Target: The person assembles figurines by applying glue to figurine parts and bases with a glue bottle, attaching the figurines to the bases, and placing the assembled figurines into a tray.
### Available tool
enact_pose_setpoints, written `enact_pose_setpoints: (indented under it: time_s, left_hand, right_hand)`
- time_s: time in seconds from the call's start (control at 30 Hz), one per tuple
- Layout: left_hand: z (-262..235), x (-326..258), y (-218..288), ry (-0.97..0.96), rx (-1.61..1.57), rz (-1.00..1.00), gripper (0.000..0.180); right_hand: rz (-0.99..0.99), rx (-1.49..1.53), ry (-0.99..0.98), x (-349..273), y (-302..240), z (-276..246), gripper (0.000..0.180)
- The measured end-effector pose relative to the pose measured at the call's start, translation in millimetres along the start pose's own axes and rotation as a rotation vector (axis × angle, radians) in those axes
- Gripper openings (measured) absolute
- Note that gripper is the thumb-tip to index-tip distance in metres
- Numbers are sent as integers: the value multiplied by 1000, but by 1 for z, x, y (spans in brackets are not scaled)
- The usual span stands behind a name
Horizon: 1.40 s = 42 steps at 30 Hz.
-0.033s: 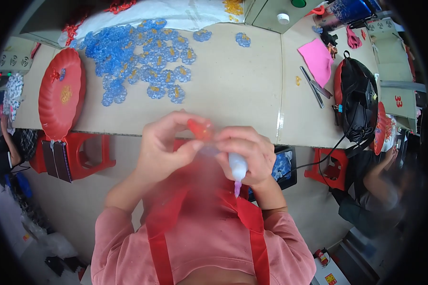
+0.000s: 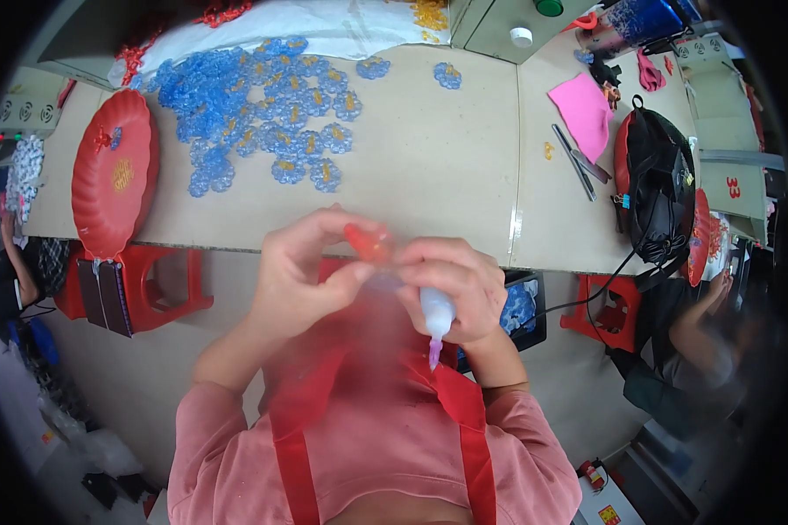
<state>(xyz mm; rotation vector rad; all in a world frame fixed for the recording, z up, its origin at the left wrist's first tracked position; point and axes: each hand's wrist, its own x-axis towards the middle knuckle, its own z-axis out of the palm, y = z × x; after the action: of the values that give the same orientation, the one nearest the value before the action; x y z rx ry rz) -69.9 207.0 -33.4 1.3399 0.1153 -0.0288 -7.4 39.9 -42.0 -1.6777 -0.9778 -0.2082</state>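
My left hand [image 2: 311,267] pinches a small red translucent piece [image 2: 368,243] between thumb and fingers in front of my chest. Just below that piece is a pale bluish clear part [image 2: 385,279], blurred, lying between both hands' fingertips. A white squeeze bottle [image 2: 437,311] with a purple nozzle is tucked in my right hand [image 2: 460,284], nozzle pointing down toward me. The right thumb and index finger also reach the red and bluish parts; whether they grip them is too blurred to tell. Beyond my hands, many blue flower-shaped plastic pieces [image 2: 289,109] with yellow centres lie on the table [image 2: 411,157].
A red scalloped tray [image 2: 92,188] holding a few small bits stands at the left. To the right lie tweezers [image 2: 573,162], a pink sheet [image 2: 582,114] and a black bag [image 2: 661,188] with a cable. Red stools [image 2: 171,280] stand under the table edge. Other people sit at both sides.
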Motion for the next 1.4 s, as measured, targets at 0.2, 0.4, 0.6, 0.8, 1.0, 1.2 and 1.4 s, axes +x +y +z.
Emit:
enact_pose_setpoints:
  time_s: [0.2, 0.4, 0.6, 0.8, 1.0, 1.2, 1.4]
  left_hand:
    - [-2, -4, -1, 10, 97, 81, 27]
    - [-5, -3, -4, -15, 118, 111, 27]
    - [-4, -3, -2, -9, 74, 79, 25]
    - [-4, -3, 1, -26, 49, 86, 25]
    - [-5, 1, -1, -57, 52, 127, 26]
    - [-5, 0, -2, -45, -30, 84, 27]
    - [-4, 0, -6, -80, -56, 129, 28]
  right_hand:
    - [-76, -47, -66, -1, -5, 0, 29]
    - [-33, -34, -59, -1, -4, 2, 24]
    - [-41, -34, -2, 0, -2, 6, 24]
    - [-48, -40, 16, 1, -3, 9, 28]
    - [-74, -30, 43, 1, 2, 9, 30]
    - [-99, -13, 45, 1, 5, 9, 29]
    - [-106, 35, 61, -5, 9, 9, 29]
